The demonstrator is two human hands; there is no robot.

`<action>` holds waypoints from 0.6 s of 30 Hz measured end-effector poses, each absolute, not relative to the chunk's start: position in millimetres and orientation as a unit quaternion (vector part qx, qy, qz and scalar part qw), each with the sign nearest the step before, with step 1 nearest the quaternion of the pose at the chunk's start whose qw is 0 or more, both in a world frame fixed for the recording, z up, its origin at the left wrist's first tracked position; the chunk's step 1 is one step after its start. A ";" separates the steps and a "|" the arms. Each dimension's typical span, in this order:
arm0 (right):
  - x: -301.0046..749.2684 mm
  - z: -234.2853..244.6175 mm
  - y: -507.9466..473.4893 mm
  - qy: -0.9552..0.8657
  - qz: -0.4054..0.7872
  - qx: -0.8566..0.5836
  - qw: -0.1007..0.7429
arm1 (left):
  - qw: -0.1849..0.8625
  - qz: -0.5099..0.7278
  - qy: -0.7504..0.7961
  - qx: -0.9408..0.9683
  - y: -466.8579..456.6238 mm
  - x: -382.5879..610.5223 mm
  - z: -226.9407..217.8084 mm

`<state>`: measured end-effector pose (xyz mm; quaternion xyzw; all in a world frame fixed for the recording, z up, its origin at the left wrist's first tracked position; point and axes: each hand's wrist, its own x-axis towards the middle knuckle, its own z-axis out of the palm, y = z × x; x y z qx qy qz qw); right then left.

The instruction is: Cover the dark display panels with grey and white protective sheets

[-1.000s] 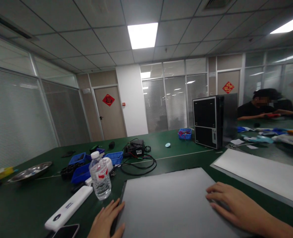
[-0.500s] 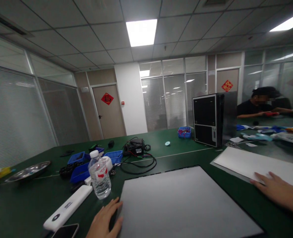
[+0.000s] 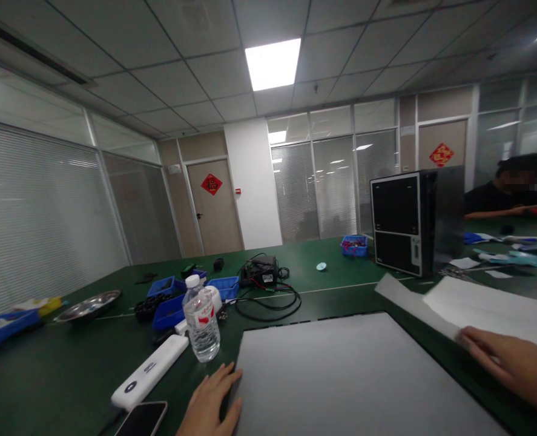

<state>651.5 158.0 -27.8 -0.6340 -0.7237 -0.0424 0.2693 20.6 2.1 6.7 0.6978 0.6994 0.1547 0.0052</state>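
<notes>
While the left hand [image 3: 211, 402] lies spread against a panel [image 3: 350, 375], the right hand [image 3: 507, 363] pinches a sheet [image 3: 416, 306]

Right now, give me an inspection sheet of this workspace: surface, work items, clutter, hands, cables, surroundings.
Surface: green table, a pale line running across it.
Work items: gray panel with dark edging, lying flat; thin sheet partly raised beside white sheet.
Clutter: water bottle, upright; white device; phone; blue bins; metal dish.
Hands: left hand, fingers spread at the panel's left edge; right hand gripping the thin sheet's edge.
Cables: black cable looped near a black adapter.
Surroundings: computer tower; another person at far right; doors; glass partitions with blinds.
</notes>
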 end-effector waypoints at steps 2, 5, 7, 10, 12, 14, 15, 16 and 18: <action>623.0 -16.9 140.0 -0.792 0.014 -0.572 0.211 | 0.005 0.151 0.698 0.700 1.5 19.8 5.8; 584.6 -9.4 114.4 -0.849 0.020 -0.499 0.171 | 0.006 0.148 0.698 0.701 -0.4 19.9 6.0; 565.6 -7.9 102.2 -0.875 0.013 -0.449 0.178 | 0.008 0.146 0.698 0.701 -1.2 20.7 7.3; 551.6 -4.7 96.3 -0.894 0.005 -0.399 0.205 | 0.009 0.134 0.701 0.700 -1.0 22.6 9.7; 552.9 -1.5 100.8 -0.880 -0.010 -0.418 0.222 | 0.009 0.123 0.705 0.699 -0.5 23.8 11.2; 561.6 0.5 109.2 -0.848 -0.028 -0.475 0.233 | 0.010 0.117 0.708 0.697 -0.1 25.0 12.2; 567.8 0.5 113.8 -0.829 -0.035 -0.507 0.233 | 0.011 0.116 0.708 0.696 0.1 25.5 12.6; 574.6 -0.3 118.2 -0.812 -0.038 -0.535 0.230 | 0.011 0.116 0.709 0.696 0.3 26.0 12.9; 587.2 -4.0 125.3 -0.801 -0.028 -0.559 0.214 | 0.013 0.117 0.709 0.695 0.9 26.7 13.1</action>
